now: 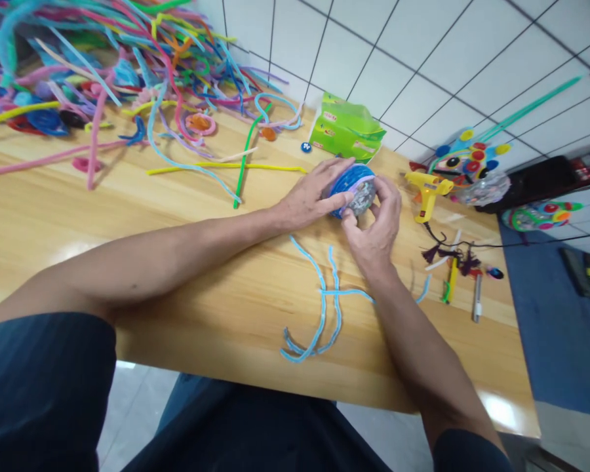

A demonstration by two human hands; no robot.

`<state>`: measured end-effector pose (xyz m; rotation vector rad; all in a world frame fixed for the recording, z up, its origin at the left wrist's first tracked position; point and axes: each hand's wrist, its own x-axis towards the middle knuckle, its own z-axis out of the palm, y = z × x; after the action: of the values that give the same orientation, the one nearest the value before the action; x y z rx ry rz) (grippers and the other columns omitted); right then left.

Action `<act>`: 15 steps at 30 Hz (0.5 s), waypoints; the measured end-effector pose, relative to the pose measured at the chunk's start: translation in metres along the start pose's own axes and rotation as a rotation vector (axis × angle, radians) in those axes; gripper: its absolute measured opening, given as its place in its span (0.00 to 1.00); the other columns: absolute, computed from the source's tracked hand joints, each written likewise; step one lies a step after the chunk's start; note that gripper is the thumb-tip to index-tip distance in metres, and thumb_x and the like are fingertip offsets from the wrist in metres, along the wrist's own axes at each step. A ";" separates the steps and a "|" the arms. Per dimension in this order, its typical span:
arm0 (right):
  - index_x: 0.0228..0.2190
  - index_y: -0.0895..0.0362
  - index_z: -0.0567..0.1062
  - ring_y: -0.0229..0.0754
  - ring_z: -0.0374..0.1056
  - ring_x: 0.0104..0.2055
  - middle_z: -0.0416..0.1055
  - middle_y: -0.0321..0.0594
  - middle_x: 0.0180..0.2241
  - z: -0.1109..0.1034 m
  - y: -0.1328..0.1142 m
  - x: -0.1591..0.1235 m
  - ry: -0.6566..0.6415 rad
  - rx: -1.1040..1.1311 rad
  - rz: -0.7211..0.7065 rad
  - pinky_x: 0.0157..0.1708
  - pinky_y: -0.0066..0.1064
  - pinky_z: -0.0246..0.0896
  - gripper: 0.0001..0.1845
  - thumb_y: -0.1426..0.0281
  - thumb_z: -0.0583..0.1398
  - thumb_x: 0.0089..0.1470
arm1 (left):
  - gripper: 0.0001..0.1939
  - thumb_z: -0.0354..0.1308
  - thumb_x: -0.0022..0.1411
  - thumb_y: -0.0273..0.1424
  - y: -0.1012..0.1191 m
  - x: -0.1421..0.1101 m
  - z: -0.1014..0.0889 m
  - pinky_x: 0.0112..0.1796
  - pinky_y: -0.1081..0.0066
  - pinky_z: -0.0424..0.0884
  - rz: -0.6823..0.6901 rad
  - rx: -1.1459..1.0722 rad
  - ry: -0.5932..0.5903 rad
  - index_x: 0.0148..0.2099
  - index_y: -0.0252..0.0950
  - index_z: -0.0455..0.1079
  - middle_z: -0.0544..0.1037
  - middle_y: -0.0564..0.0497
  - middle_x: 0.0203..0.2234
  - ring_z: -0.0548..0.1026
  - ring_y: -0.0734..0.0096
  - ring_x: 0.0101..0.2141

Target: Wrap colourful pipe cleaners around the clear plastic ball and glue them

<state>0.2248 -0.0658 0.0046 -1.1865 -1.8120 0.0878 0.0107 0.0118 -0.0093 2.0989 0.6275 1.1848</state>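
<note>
My left hand [309,198] is closed around one side of a rounded object wrapped in blue pipe cleaner [348,185]. A lilac strand runs around it, and its right end looks grey and shiny, perhaps clear plastic. From the right, my right hand [375,231] grips that grey end, its thumb near the lilac strand. Part of the object is hidden by my fingers. On the wooden table [201,314] below my hands lie several light blue pipe cleaners [323,308], some crossing each other; one passes beneath my right forearm.
A heap of colourful pipe cleaners [142,72] covers the back left. Behind my hands stands a green packet [347,128]. To the right are a yellow glue gun [427,193] with a black cord, a utility knife [477,298], and decorated bottles [472,160] near the tiled wall [373,39].
</note>
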 end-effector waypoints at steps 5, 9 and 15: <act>0.70 0.44 0.67 0.61 0.66 0.75 0.67 0.50 0.71 0.000 0.003 -0.001 0.018 0.036 0.015 0.68 0.65 0.75 0.39 0.65 0.67 0.59 | 0.45 0.54 0.80 0.61 0.002 0.000 0.000 0.82 0.45 0.56 -0.013 0.031 -0.009 0.83 0.36 0.61 0.66 0.36 0.81 0.61 0.44 0.82; 0.71 0.43 0.64 0.58 0.68 0.75 0.66 0.48 0.72 -0.002 0.010 -0.004 -0.008 0.134 0.090 0.70 0.62 0.74 0.40 0.62 0.66 0.61 | 0.44 0.55 0.79 0.59 0.001 0.002 -0.001 0.81 0.45 0.58 -0.019 0.059 -0.015 0.83 0.37 0.61 0.67 0.37 0.80 0.63 0.44 0.81; 0.72 0.43 0.63 0.59 0.66 0.76 0.64 0.49 0.73 0.001 0.013 -0.006 -0.012 0.114 0.035 0.72 0.66 0.72 0.45 0.66 0.68 0.56 | 0.44 0.54 0.79 0.61 -0.004 0.002 -0.001 0.81 0.44 0.59 -0.001 0.055 -0.009 0.83 0.39 0.62 0.66 0.38 0.81 0.63 0.43 0.81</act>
<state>0.2336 -0.0633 -0.0062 -1.1393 -1.7733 0.2159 0.0110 0.0163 -0.0107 2.1483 0.6643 1.1692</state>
